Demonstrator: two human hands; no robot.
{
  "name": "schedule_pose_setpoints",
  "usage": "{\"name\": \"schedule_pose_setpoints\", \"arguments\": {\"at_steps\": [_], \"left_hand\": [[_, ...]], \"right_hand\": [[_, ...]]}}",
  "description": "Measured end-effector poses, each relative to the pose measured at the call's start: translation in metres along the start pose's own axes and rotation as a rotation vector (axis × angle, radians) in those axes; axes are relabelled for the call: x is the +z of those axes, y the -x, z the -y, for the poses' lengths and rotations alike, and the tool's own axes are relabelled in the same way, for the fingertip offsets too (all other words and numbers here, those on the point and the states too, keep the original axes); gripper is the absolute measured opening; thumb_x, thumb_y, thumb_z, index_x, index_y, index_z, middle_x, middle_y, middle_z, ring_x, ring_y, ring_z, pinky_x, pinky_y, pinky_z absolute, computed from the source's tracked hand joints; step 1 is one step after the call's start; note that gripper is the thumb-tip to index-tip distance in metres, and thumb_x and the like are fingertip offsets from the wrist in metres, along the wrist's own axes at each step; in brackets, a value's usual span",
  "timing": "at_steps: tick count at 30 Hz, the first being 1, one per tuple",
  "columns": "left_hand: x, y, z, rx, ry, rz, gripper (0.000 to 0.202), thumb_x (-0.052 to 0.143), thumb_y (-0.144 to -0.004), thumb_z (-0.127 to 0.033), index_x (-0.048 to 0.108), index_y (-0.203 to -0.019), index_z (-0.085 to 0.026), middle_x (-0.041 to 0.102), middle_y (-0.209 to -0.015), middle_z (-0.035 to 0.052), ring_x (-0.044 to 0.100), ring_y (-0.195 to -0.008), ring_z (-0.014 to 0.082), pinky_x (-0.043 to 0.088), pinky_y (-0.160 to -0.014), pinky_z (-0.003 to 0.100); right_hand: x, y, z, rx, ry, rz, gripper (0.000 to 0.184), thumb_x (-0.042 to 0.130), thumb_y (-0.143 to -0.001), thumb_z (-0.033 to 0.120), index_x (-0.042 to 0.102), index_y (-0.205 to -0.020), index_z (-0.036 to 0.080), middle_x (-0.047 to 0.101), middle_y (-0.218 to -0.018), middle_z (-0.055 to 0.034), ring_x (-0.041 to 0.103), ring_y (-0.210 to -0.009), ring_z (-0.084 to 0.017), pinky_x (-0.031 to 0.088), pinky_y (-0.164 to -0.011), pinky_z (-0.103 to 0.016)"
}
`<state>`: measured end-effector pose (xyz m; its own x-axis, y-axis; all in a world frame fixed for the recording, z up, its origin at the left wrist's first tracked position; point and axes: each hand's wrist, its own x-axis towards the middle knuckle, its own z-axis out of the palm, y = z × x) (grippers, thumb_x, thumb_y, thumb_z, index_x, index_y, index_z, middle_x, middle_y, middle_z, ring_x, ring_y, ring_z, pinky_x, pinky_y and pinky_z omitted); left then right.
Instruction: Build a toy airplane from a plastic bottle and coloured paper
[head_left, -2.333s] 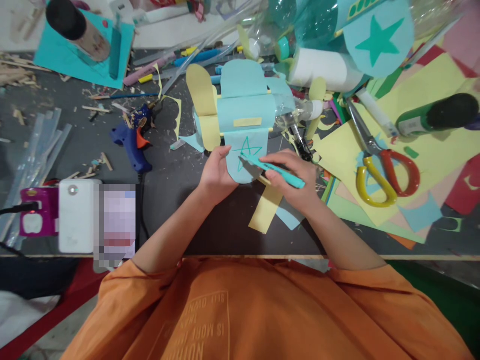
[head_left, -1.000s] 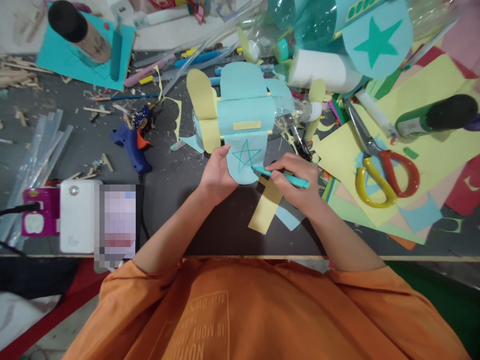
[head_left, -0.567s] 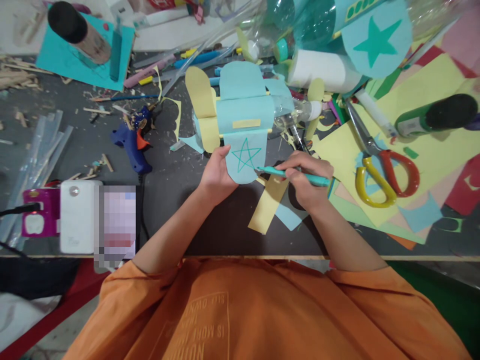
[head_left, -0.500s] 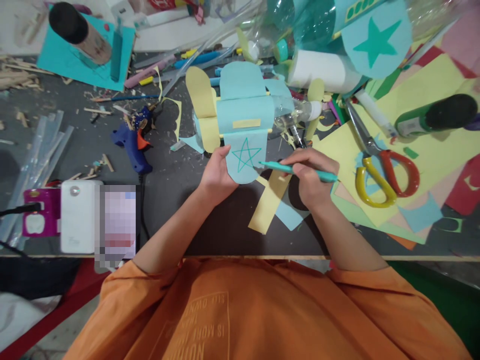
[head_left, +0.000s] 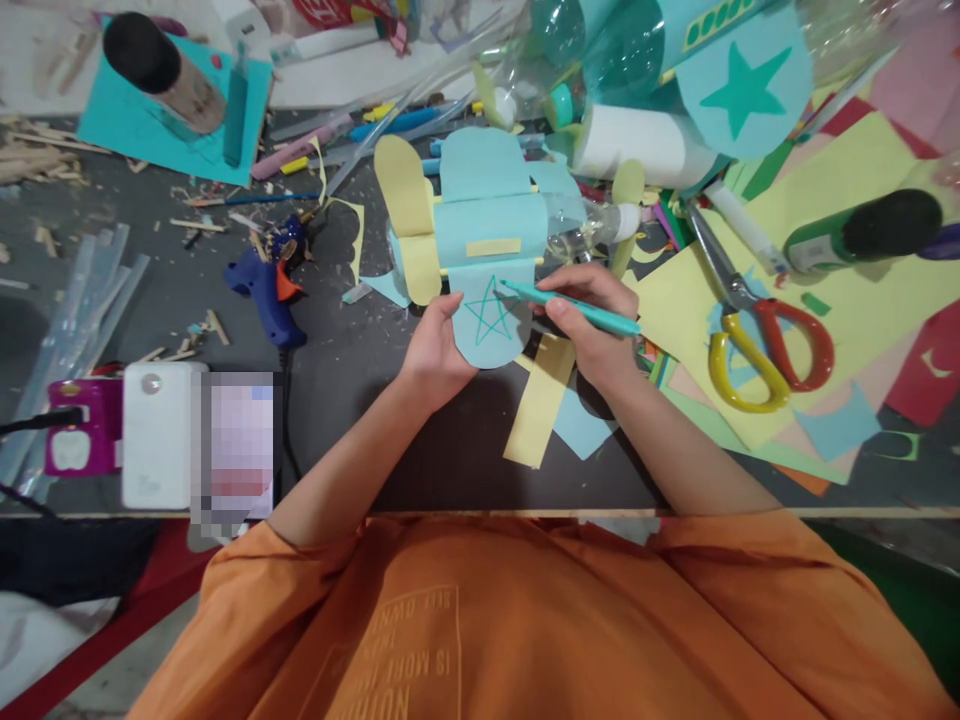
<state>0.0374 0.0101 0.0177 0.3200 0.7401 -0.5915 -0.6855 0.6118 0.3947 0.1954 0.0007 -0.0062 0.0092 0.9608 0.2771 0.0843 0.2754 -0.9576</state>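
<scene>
A model plane (head_left: 491,215), made of a plastic bottle wrapped in light blue paper, lies across the table in front of me. Its near wing carries a star outline drawn in green. My left hand (head_left: 439,350) grips this wing by its left edge, thumb on top and the other fingers underneath. In my right hand (head_left: 596,325) is a turquoise felt-tip pen (head_left: 611,318), pinched in a writing grip, its tip by the star's upper point. Yellow paper strips form the propeller (head_left: 409,220) at the left end.
A blue glue gun (head_left: 266,290) lies to the left, near a white power bank (head_left: 161,435) and a phone. Scissors (head_left: 750,320) rest on coloured paper at right. A larger bottle plane with a filled green star (head_left: 746,90) stands behind.
My right hand has moved left and slightly up, bringing the pen tip from the star's right side to near its top point. My left hand keeps its hold on the wing.
</scene>
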Motion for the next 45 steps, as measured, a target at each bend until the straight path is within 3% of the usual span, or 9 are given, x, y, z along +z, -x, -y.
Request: {"name": "schedule_pose_setpoints", "arguments": {"at_steps": [8, 13, 18, 24, 34, 45], "left_hand": [[0.0003, -0.0010, -0.0003, -0.030, 0.025, 0.020, 0.043, 0.033, -0.088, -0.024, 0.054, -0.123, -0.013, 0.069, -0.113, 0.0084, 0.048, -0.129, 0.0245, 0.038, -0.109, 0.039], [-0.0019, -0.0006, -0.0001, -0.018, 0.014, 0.079, 0.043, 0.030, -0.090, -0.025, 0.055, -0.121, -0.009, 0.070, -0.108, 0.0096, 0.049, -0.128, 0.0256, 0.038, -0.110, 0.039], [-0.0015, 0.0004, -0.0009, -0.029, 0.012, 0.051, 0.044, 0.026, -0.091, -0.024, 0.057, -0.119, -0.011, 0.072, -0.105, 0.0070, 0.053, -0.125, 0.0239, 0.039, -0.109, 0.038], [0.0014, 0.0005, -0.0007, -0.037, 0.041, 0.032, 0.044, 0.027, -0.091, -0.024, 0.058, -0.119, -0.011, 0.070, -0.110, 0.0070, 0.052, -0.125, 0.0237, 0.040, -0.107, 0.037], [-0.0005, -0.0004, -0.0007, -0.027, 0.006, 0.055, 0.041, 0.027, -0.092, -0.025, 0.060, -0.113, -0.011, 0.071, -0.107, 0.0066, 0.050, -0.128, 0.0221, 0.039, -0.108, 0.034], [0.0023, 0.0014, -0.0006, -0.030, 0.038, 0.024, 0.043, 0.029, -0.091, -0.025, 0.057, -0.122, -0.012, 0.070, -0.112, 0.0060, 0.050, -0.128, 0.0233, 0.039, -0.109, 0.036]], "right_hand": [[0.0021, -0.0027, -0.0015, -0.016, -0.005, 0.050, 0.009, 0.063, -0.082, 0.029, 0.066, -0.089, 0.024, 0.067, -0.082, 0.0002, 0.066, -0.071, -0.014, 0.055, -0.062, -0.031], [0.0020, -0.0018, -0.0020, -0.011, 0.009, 0.051, 0.010, 0.062, -0.083, 0.035, 0.064, -0.087, 0.027, 0.068, -0.083, 0.0000, 0.069, -0.075, -0.017, 0.058, -0.066, -0.033], [0.0025, -0.0018, -0.0007, 0.043, 0.086, 0.051, 0.013, 0.061, -0.083, 0.041, 0.063, -0.086, 0.029, 0.069, -0.085, -0.0008, 0.068, -0.076, -0.018, 0.058, -0.066, -0.035], [0.0016, -0.0010, -0.0003, -0.006, 0.106, 0.065, 0.008, 0.062, -0.082, 0.030, 0.065, -0.087, 0.024, 0.067, -0.082, 0.0003, 0.066, -0.071, -0.014, 0.055, -0.063, -0.031], [0.0019, 0.0005, 0.0052, -0.031, 0.182, 0.136, 0.007, 0.062, -0.081, 0.027, 0.067, -0.082, 0.022, 0.067, -0.076, 0.0004, 0.063, -0.066, -0.013, 0.051, -0.059, -0.028], [0.0013, 0.0006, 0.0017, -0.027, 0.160, 0.040, 0.007, 0.060, -0.084, 0.035, 0.065, -0.087, 0.031, 0.067, -0.083, 0.0008, 0.063, -0.070, -0.015, 0.054, -0.063, -0.031]]}}
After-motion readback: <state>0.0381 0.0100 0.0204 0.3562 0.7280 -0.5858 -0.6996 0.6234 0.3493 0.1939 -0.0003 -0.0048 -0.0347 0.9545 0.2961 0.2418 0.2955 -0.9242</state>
